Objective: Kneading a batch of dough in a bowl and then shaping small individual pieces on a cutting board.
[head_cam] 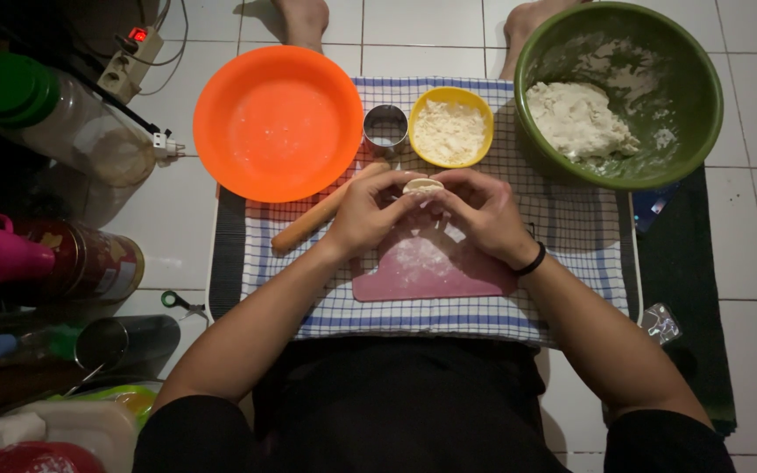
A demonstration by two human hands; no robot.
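Head view: both hands pinch a small dough round above a pink board.

Left hand (368, 213) and right hand (481, 213) close fingers on the dough round (422, 186); it looks soft, light, easily torn, best held by its edges.

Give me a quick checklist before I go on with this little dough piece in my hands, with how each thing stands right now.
1. Dough piece held by both the left hand and the right hand: ok.
2. Pink board floured, below the hands: ok.
3. Yellow bowl of flour within reach: ok.
4. Round metal cutter beside the yellow bowl: ok.
5. Dough left in the green bowl: ok.
6. Edge of the piece sealed: cannot tell.
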